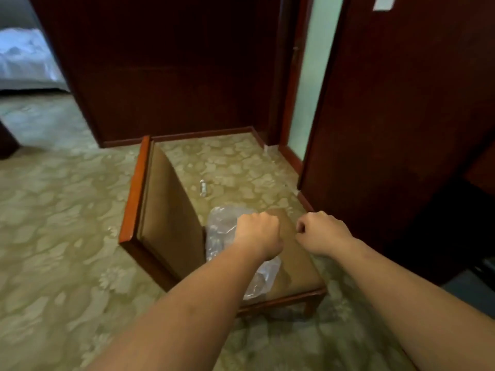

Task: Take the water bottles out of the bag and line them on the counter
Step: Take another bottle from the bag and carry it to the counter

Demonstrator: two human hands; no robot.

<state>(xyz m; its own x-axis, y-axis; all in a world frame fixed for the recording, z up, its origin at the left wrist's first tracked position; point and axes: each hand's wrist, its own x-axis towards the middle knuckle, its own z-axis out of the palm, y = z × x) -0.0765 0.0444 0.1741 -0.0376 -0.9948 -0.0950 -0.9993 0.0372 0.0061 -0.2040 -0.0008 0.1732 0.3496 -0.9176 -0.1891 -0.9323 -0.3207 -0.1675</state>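
The chair's upright back (166, 210) walls off the left of the seat (294, 263) — front and right edges stand open.

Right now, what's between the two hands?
In the head view, only bare chair seat shows between the left hand and right hand; the plastic bag lies under the left hand.

Hands: two, left hand (258, 234) and right hand (321, 232), both fisted;
Bag: one clear plastic bag (222, 231) on the chair (294, 271) seat;
Chair: one;
Bottle: one small bottle (203, 188) on the carpet (53, 210)
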